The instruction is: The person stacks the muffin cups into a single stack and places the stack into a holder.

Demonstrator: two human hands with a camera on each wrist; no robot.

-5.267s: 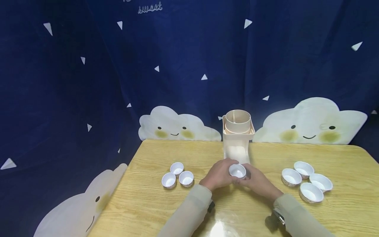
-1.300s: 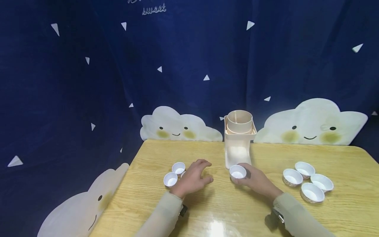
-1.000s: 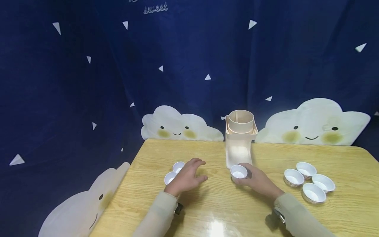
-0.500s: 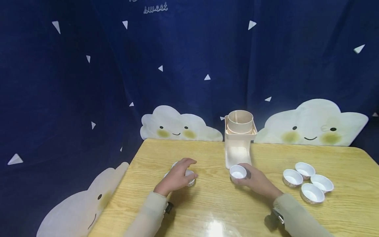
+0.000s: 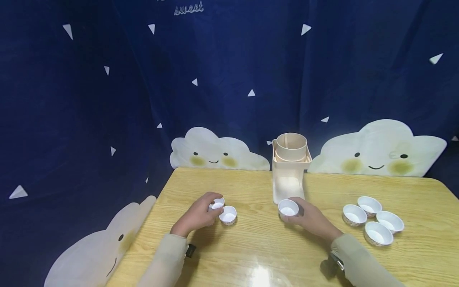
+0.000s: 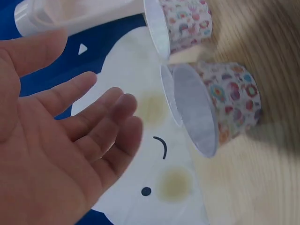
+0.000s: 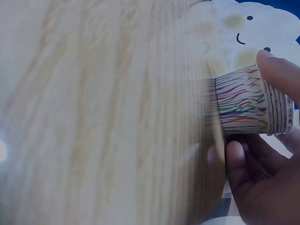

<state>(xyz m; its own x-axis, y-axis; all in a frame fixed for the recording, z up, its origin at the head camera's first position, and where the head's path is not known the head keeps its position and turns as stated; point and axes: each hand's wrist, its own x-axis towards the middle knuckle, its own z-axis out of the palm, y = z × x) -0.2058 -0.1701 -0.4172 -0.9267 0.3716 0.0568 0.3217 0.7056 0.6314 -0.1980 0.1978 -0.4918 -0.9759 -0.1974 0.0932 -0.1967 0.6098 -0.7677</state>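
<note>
In the head view my left hand (image 5: 199, 215) hovers over the left group of paper baking cups, fingers parted and holding nothing. Two of these cups show, a front one (image 5: 228, 215) and a back one (image 5: 217, 203); the third is hidden by the hand. The left wrist view has the loosely bent fingers (image 6: 126, 140) apart from a flower-patterned cup (image 6: 236, 103). My right hand (image 5: 312, 219) holds a stack of nested paper baking cups (image 5: 288, 209) at the table's middle. Seen from the right wrist, thumb and fingers span this striped stack (image 7: 241, 103), several rims showing.
Behind the stack stands a cream-coloured holder (image 5: 288, 179) with a round open tube (image 5: 291, 147) on top. Several more white-lined cups (image 5: 378, 233) cluster at the right of the wooden table (image 5: 251, 255). A dark blue curtain (image 5: 229, 59) hangs behind.
Earlier both hands were at the middle stack. My left hand has let go and moved left to the left cups, uncovering the front one lately. The right hand stays on the stack.
</note>
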